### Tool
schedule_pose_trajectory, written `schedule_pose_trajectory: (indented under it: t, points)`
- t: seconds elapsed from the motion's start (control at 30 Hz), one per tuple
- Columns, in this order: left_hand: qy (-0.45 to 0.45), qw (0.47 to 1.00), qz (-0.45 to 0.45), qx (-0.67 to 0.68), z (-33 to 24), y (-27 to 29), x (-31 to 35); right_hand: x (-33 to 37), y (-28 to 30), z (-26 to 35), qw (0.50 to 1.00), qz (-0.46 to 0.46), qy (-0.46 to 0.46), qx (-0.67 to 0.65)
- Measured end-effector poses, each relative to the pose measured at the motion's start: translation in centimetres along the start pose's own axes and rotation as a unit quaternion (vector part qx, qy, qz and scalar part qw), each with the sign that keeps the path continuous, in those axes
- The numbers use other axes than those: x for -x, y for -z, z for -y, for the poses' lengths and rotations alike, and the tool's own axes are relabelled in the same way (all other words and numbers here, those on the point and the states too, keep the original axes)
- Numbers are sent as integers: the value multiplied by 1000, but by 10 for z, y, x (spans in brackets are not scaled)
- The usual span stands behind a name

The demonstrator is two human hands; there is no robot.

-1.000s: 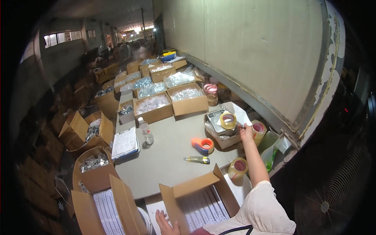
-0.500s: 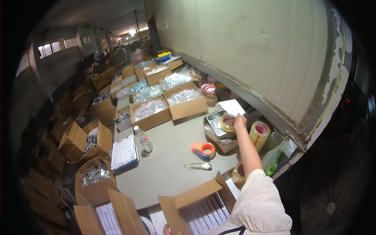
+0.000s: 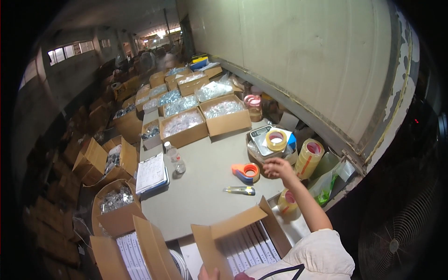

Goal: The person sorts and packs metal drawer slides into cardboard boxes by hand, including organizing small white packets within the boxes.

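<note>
My right hand reaches over the table's right side, fingers apart, with nothing seen in it. Just left of it lies an orange and blue tape dispenser. Beyond the hand, a roll of clear tape rests on a small scale, beside a white and blue piece. At the lower edge, my left hand shows only in part, its fingers on the left flap of an open cardboard box. Thin white boxes stand in a row inside. A utility knife lies nearer than the dispenser.
Boxes of clear-bagged parts fill the far table. A plastic bottle and clipboard are on the left. Tape rolls stand at right by the wall. Another open carton sits lower left; a fan stands at far right.
My right hand has left the scale and come back toward me, beside the dispenser. The white sheet-like piece it held up is no longer raised. My left hand stays at the box.
</note>
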State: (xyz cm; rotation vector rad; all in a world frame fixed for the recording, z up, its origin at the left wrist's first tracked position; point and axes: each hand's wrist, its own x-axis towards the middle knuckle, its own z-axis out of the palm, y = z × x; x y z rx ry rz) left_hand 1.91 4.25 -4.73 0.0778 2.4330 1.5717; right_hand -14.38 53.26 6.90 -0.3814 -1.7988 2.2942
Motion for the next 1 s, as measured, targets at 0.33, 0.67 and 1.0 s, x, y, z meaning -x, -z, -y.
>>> schedule_pose_trajectory:
  t: [0.33,0.67,1.0]
  points:
    - [-58,986,-52,-150,-42,-2,14,156,5,-64,824,170,156,518]
    - [38,984,-11,-177,-43,5,64,234,-1,-69,843,33,24,536]
    - [36,983,-41,-173,-20,30,125,312,-8,-88,857,-15,12,516]
